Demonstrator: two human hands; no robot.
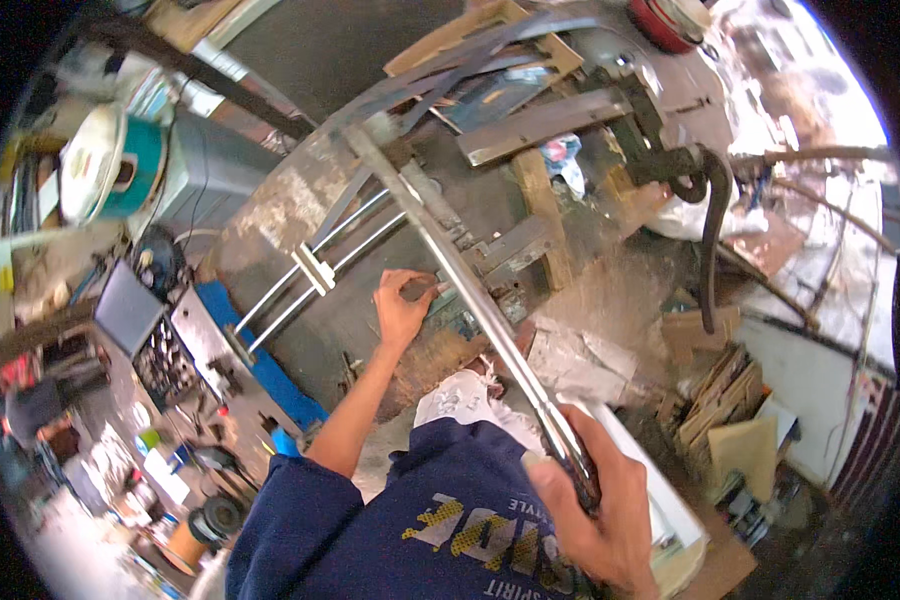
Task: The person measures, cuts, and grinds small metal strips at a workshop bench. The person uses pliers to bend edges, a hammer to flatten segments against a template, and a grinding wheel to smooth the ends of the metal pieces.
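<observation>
My right hand (605,500) is wrapped round the dark grip of a long metal tool (470,290). The tool's shiny shaft slants up and left across the bench, close to the camera, and its far end is blurred. Over the bench, my left hand (405,305) has its thumb and fingers curled together beside small metal pieces (455,305); whatever lies between the fingertips is too small to make out. To the left of that hand lies a frame of two bright parallel rods (275,325) with a pale crosspiece (313,270).
A heavy steel bar (545,125) and flat metal strips (450,85) lie at the bench's far side. A bent dark metal handle (715,230) hangs at the right. Wood offcuts (720,400) are stacked lower right. On the left are a teal-and-white tub (120,165) and an opened case (160,355).
</observation>
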